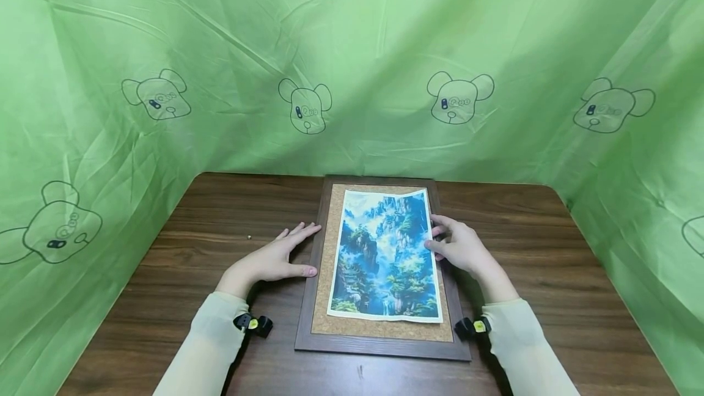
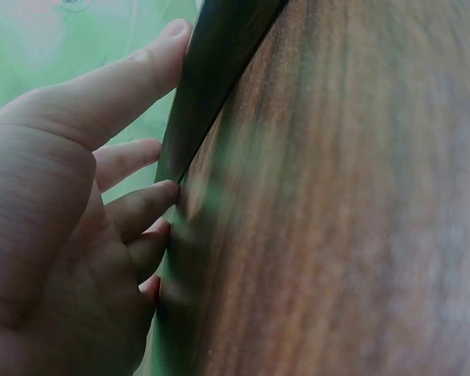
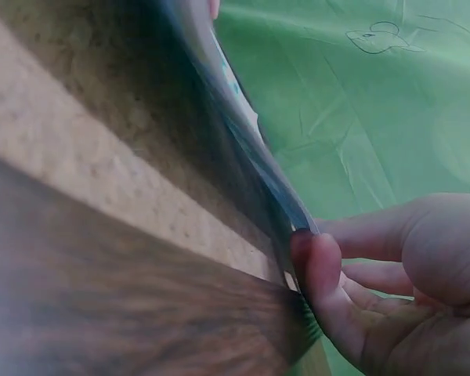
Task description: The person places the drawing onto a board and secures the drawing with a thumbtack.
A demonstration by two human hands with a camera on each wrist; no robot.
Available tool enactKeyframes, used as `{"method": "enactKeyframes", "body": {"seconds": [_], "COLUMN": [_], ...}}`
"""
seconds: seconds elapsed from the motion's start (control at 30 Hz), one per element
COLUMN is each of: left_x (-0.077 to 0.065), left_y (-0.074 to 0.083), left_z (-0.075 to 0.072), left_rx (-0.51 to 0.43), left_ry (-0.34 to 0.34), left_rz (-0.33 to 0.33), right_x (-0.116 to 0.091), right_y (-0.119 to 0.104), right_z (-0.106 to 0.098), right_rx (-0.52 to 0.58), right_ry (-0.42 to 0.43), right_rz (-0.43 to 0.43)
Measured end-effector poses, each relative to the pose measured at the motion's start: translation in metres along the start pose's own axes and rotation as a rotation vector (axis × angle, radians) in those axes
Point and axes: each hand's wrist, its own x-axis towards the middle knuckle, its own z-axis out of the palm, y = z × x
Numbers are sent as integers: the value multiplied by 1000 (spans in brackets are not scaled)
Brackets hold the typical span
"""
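A blue landscape print (image 1: 385,255) with a white border lies over a cork board (image 1: 379,329) in a dark brown wooden frame (image 1: 379,346). The right hand (image 1: 461,249) pinches the print's right edge between thumb and fingers. In the right wrist view the print (image 3: 254,153) stands raised off the cork (image 3: 102,133) along that edge. On the other side, the left hand (image 1: 275,261) has its fingers spread and straight, with the fingertips at the frame's left edge. The left wrist view shows its thumb (image 2: 133,78) against the frame's side (image 2: 211,70).
The framed board lies on a dark wood-grain table (image 1: 231,212), its far end near the table's back edge. A green cloth (image 1: 374,29) with bear-head drawings hangs behind and on both sides. A tiny pale speck (image 1: 249,237) is left of the frame.
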Motion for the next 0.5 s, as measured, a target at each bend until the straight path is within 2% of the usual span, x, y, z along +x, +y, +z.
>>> {"method": "enactKeyframes", "body": {"seconds": [0.23, 0.5], "left_x": [-2, 0], "left_y": [2, 1], "left_z": [-1, -1], "left_rx": [-6, -1], "left_ry": [4, 0], "left_rz": [2, 17], "right_x": [5, 5], "right_y": [5, 3], "right_z": [4, 6], "right_rx": [-41, -46], "right_ry": [36, 28], "right_rz": [-23, -13]}}
